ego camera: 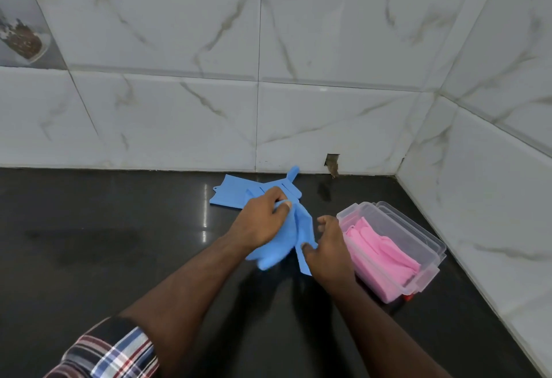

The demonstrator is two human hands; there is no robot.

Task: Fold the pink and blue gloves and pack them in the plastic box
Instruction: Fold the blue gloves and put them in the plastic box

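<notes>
While you fold: you work one blue glove (283,240) above the dark worktop (119,243), just beside the box, probably so the packing move is short.
Left hand: your left hand (260,222) grips the glove's upper part, thumb pinching a fold in place.
Right hand: your right hand (325,255) pinches the lower edge, likely to draw it taut for the next crease.
Second blue glove: it (233,195) lies flat near the worktop's back edge, against the wall, waiting its turn.
Plastic box: the box (430,255) sits open towards the worktop's right edge, near the back right corner.
Pink gloves: they (379,255) lie folded inside it, so that half looks done.
</notes>
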